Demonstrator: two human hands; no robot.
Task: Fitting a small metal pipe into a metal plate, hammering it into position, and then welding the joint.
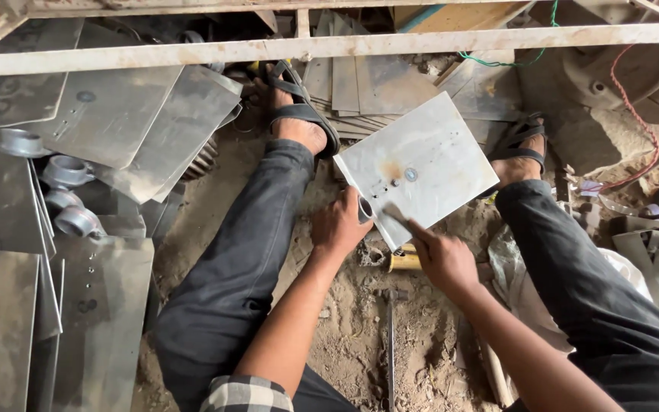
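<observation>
**Square metal plate held tilted between two hands over the dirt floor**

Square metal plate, grey with a rust blotch and a few small holes near its middle, held up between the knees above the dirt floor. Turned like a diamond: one corner toward the upper right, the opposite corner down at the hands. Roughly equal sides, so no clear long axis. Face tipped up toward the camera.

Left hand closed on the plate's lower-left edge, fingers curled around a short metal ring pressed against that edge. Right hand at the bottom corner, index finger stretched flat along the lower edge, remaining fingers tucked under; hold from below hidden.

Upper and right edges free, with open air to the sandalled feet on either side. Tight below: a hammer lying on the dirt just under the hands, handle running toward the camera. Stacked metal sheets and cast metal fittings well off to the left.
</observation>
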